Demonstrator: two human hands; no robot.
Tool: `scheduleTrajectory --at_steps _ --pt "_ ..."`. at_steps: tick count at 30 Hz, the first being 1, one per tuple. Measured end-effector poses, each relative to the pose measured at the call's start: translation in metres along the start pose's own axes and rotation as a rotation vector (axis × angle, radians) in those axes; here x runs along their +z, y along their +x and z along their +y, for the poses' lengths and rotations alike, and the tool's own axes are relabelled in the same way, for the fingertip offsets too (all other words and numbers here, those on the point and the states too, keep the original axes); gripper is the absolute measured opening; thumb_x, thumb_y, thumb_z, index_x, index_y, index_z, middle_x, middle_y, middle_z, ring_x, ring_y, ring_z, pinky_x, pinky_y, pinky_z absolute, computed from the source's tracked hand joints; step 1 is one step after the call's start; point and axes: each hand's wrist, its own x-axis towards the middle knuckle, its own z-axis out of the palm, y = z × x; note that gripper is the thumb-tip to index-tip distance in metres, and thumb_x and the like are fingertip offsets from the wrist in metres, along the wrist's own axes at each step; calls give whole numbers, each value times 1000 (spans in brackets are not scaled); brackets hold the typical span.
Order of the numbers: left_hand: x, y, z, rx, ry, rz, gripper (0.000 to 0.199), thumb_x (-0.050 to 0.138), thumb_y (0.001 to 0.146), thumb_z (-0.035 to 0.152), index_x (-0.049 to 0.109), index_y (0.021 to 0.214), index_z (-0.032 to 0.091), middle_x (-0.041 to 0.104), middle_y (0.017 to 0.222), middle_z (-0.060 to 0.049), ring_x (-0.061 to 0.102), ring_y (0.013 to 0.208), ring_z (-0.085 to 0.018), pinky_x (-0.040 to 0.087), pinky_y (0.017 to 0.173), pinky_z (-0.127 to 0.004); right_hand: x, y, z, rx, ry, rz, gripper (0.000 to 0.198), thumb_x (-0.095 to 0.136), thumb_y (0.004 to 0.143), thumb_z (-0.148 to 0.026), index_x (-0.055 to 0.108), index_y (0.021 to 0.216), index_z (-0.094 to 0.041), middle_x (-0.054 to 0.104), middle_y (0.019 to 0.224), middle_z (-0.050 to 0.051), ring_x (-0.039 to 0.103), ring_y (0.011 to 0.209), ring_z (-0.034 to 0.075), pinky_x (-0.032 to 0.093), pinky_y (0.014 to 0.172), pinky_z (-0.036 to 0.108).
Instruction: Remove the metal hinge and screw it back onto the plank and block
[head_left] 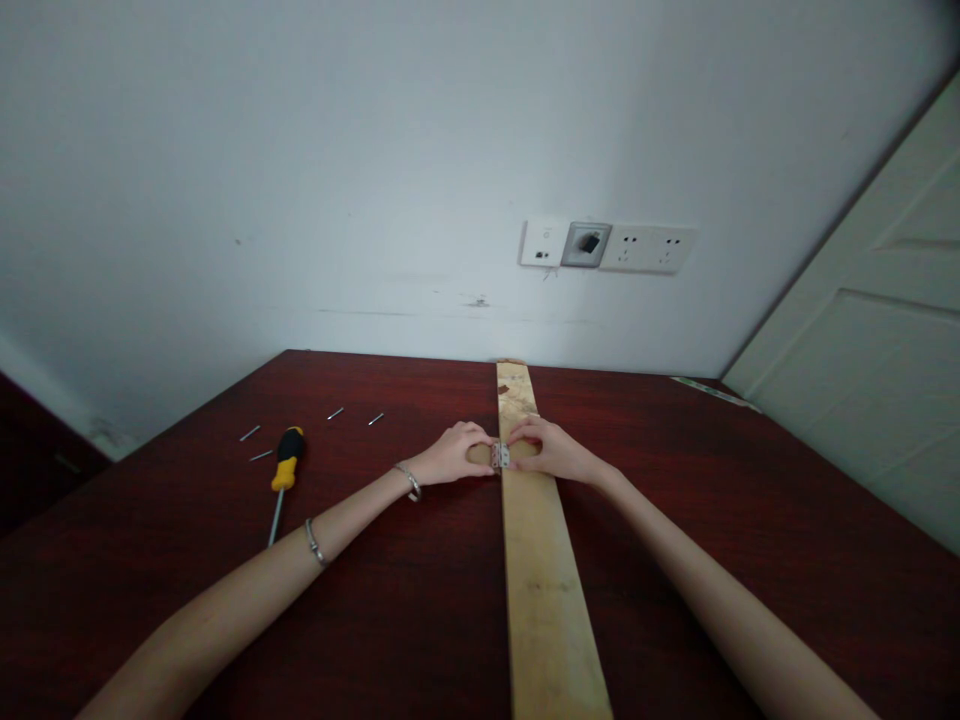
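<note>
The small metal hinge (500, 456) is partly covered at its corners by fingertips, and its screw holes are too small to make out clearly; whether its left leaf bends down over the edge of the wooden board (551, 590) cannot be told. The board's near end is cut off by the lower border, and the tip of the screwdriver (287, 462) is hidden behind the left forearm. The hinge lies at the board's left edge, between the two hands: the left hand (452, 455) and the right hand (553, 450) each have thumb and forefinger clamped on it, thumb at the near end, forefinger at the far end. Its long axis runs roughly along the board, which points across the tabletop (405, 620) toward the wall (360, 180).
</note>
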Motion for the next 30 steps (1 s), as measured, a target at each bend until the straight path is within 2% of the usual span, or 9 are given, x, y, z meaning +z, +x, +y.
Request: scheduleTrajectory --at_steps 30 --pt "0 0 0 2 14 1 42 75 75 40 67 110 20 60 118 -8 52 112 -24 40 101 -38 1 1 3 -15 5 9 29 78 69 -32 73 95 -20 66 102 7 60 98 24 46 93 40"
